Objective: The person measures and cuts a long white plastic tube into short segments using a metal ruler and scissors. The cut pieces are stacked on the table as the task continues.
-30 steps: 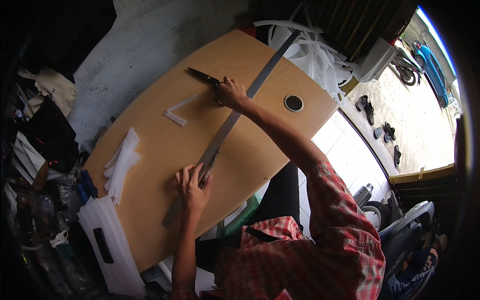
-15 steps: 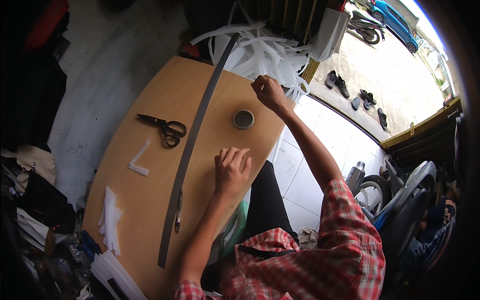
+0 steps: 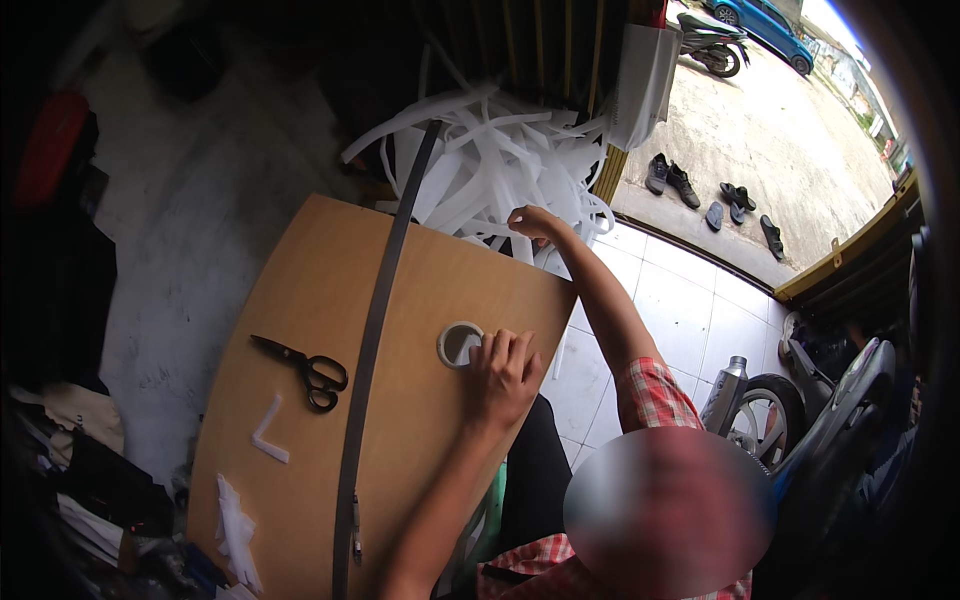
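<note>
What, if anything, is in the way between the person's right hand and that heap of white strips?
Nothing visible: the right hand is at the heap of white strips, though I can't tell whether it touches them. The long dark straightedge overlaps the heap only farther left.

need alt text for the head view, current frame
A person's right hand is out over a heap of white strips beyond a wooden tabletop, its grip unclear; the left hand is by a pale ring. A long dark straightedge lies across the tabletop, with black scissors to its left.
</note>
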Tool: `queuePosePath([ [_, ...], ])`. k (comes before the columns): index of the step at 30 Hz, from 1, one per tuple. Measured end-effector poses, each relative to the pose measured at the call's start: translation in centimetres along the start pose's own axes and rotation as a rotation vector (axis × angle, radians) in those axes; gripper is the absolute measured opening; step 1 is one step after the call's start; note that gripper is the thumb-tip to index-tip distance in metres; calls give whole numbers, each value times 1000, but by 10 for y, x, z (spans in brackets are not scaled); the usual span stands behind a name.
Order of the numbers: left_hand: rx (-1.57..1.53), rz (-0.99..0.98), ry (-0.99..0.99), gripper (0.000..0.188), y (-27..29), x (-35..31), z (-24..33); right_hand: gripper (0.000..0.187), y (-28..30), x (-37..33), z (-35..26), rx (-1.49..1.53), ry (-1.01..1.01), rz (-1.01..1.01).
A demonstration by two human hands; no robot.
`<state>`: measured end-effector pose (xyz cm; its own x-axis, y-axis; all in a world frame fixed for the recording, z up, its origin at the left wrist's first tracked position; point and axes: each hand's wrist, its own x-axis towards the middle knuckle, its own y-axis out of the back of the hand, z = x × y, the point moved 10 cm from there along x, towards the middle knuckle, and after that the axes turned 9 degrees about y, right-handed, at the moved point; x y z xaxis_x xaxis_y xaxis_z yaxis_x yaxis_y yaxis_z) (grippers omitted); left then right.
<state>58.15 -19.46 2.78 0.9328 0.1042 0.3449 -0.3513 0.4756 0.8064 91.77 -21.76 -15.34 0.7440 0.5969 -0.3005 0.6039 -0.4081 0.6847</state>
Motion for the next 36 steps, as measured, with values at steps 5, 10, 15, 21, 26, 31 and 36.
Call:
queuePosePath([
  [5,25,-1,33,29,-2,1,-4,51,-1,31,16,-73,9,30],
  [10,64,-64,66,30,-5,4,-3,60,-6,43,31,73,-91,-5],
  [15,51,-92,80,31,-6,6,-4,64,-1,49,32,118,-73,26],
  [21,48,-92,86,31,-5,5,-6,46,1,44,15,187,6,117],
  [26,58,-65,61,30,-4,4,-2,30,50,18,-36,181,356,420],
  [31,48,-41,59,25,1,3,-2,26,110,-28,-123,332,629,586],
  [36,-89,54,-17,20,5,-4,-1,29,181,-85,-219,346,713,587],
])
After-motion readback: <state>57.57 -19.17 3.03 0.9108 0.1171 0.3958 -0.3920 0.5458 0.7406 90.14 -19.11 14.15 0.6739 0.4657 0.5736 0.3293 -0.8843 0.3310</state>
